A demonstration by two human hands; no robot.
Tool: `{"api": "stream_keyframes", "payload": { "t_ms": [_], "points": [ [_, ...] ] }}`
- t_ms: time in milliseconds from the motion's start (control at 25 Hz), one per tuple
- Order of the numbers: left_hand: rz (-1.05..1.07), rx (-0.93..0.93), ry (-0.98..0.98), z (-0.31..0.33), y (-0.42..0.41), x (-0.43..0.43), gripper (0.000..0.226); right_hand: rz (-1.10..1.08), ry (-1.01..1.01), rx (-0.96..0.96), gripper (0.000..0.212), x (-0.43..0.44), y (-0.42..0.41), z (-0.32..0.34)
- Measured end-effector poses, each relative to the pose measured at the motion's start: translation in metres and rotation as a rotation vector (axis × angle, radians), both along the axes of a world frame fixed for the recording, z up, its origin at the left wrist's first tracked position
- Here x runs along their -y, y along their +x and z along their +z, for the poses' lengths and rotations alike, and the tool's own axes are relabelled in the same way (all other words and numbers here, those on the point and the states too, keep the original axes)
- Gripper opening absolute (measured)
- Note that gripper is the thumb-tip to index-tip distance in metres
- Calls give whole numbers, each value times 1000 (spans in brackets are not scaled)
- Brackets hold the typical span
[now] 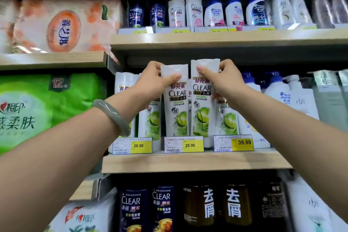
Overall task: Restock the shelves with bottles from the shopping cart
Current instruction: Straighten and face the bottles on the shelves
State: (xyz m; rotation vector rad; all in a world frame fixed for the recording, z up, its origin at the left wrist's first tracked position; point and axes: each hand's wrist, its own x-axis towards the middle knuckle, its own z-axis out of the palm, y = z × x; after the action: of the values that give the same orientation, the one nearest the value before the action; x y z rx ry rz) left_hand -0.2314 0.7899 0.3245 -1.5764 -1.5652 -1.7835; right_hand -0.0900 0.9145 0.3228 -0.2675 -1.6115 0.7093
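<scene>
- Our two forearms reach up from the lower corners, the left one wearing a grey-green bangle (pixel 113 117).
- We hold one white CLEAR bottle per hand at the middle shelf (pixel 188 162).
- Our left hand (pixel 154 79) is clamped on the top of the left bottle (pixel 176 111), thumb across the front, fingers curled behind.
- Our right hand (pixel 220 79) grips the top of the right bottle (pixel 202 107) the same way.
- Both bottles are upright and side by side, touching, among matching green-labelled bottles (pixel 227 118).
- Their bases are hidden behind the yellow price tags (pixel 183 144), so we cannot tell whether they rest on the board.
- Dark bottles (pixel 131 209) fill the shelf below, and green tissue packs (pixel 47 109) sit to the left.
</scene>
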Motion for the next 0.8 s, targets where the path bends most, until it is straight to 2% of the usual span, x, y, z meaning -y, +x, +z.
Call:
{"api": "stream_keyframes", "payload": {
  "t_ms": [200, 320, 400, 520, 800],
  "points": [
    [-18, 74, 16, 2, -10, -19, 43, -178, -1, 108, 45, -16, -16, 4],
    [141, 24, 26, -2, -16, -28, 41, -274, 25, 125, 44, -15, -21, 5],
    [276, -52, 27, -3, -17, -32, 43, -381, 53, 154, 51, -13, -24, 6],
    [404, -109, 22, -5, -10, -33, 58, -487, 87, 219, 55, -12, -24, 4],
    [549, -244, -65, -27, 0, -33, 83, -482, 141, 285, 54, -14, -22, -7]
  ]
}}
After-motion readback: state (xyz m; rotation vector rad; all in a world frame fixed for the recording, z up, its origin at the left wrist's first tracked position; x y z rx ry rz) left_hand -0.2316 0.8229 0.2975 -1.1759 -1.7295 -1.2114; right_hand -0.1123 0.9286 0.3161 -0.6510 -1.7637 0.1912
